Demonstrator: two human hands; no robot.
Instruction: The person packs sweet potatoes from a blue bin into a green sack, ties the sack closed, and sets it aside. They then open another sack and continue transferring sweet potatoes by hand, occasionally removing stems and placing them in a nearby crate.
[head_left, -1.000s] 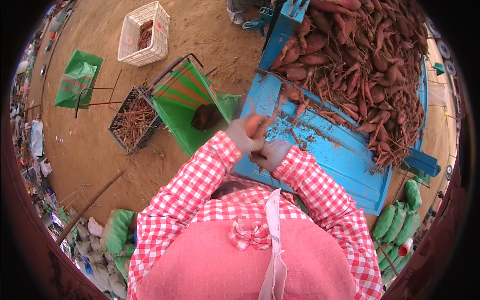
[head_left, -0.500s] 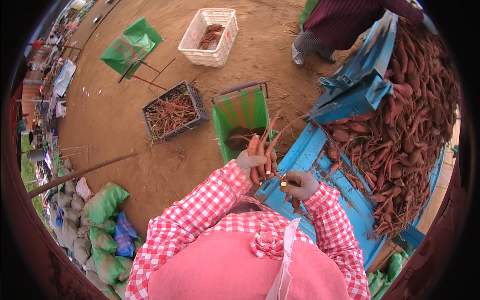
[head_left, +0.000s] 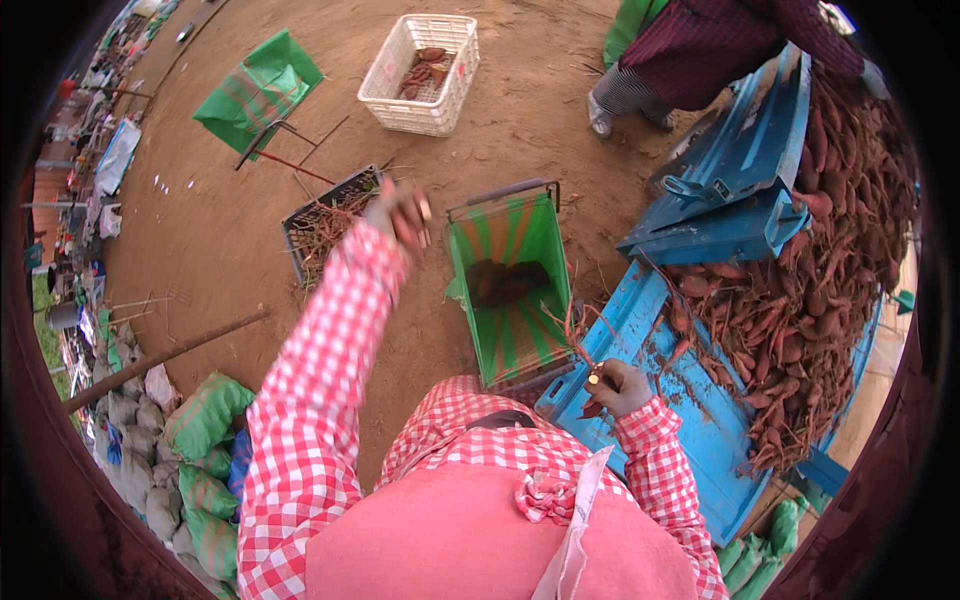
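My left hand [head_left: 400, 215], gloved and smeared by motion, hangs over the near side of the black crate [head_left: 330, 187], which holds stringy reddish roots. Whether anything is between its fingers is unclear. Over the blue metal edge at right, my gloved right hand [head_left: 622, 388] is closed round a sweet potato [head_left: 593, 408]. A pale cut end shows beside the fingers, and thin roots stick out above. Between my hands stands a green striped bag [head_left: 505, 222] on a metal frame, with dark sweet potatoes [head_left: 508, 283] at its bottom.
Sweet potatoes [head_left: 830, 260] fill the blue truck bed [head_left: 600, 345] at right. At the back are a white crate [head_left: 415, 120] holding several sweet potatoes and another green bag [head_left: 262, 90]. A co-worker [head_left: 690, 50] stands back right. Filled sacks [head_left: 210, 415] lie lower left.
My left hand has swung from above the green bag, where it held sweet potatoes, left to the black crate. My right hand has moved slightly right and down.
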